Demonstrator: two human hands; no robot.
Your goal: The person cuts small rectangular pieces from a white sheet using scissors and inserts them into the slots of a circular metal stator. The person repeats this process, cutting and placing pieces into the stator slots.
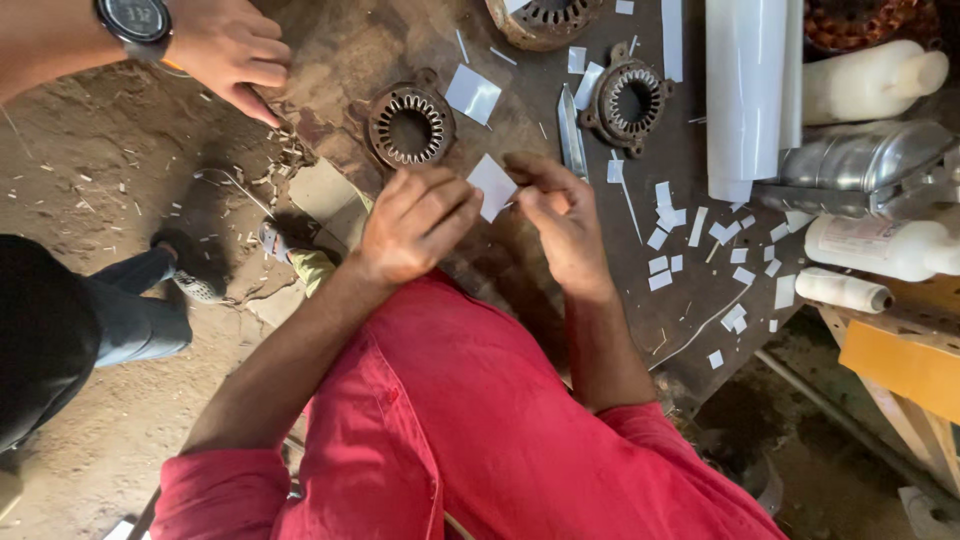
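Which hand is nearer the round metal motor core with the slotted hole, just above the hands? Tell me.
Left. The left hand sits just below the motor core, almost touching it. The right hand is farther off to its right, pinching the white paper square.

A white plastic bottle [872, 82] lies on its side well to the right of the fingers [545, 170], up by the frame's corner. A second white bottle with a pale paper label [880, 247] lies below it, farther right. A wristwatch's dark round screen [135, 18] sits far up-left.
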